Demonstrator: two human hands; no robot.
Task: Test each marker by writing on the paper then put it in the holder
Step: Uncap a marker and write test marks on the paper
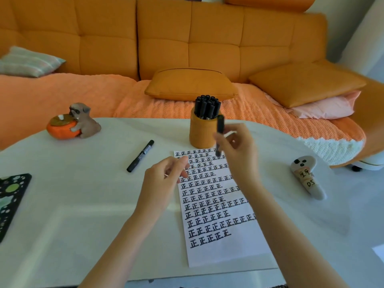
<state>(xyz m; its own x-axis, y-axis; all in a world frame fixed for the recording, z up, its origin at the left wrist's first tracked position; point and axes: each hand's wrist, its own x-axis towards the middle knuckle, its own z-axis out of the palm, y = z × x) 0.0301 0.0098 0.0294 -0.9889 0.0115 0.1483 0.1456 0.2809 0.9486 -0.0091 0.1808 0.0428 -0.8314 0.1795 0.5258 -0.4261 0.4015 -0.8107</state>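
Observation:
A white sheet of paper (220, 246) lies on the table, covered in rows of black handwritten characters. Behind it stands an orange cylindrical holder (201, 133) packed with several black markers (207, 107). My right hand (239, 150) holds a black marker (219, 134) upright, just right of the holder and above the paper's top edge. My left hand (164, 177) hovers over the paper's upper left, fingers loosely curled with nothing in them. Another black marker (140, 156) lies capped on the table to the left of the paper.
An orange bowl with a dog figurine (74, 123) sits at the table's back left. A black patterned object (10, 198) lies at the left edge. A white ghost-shaped piece (307, 175) rests at the right. An orange sofa with cushions (191, 84) is behind the white table (83, 204).

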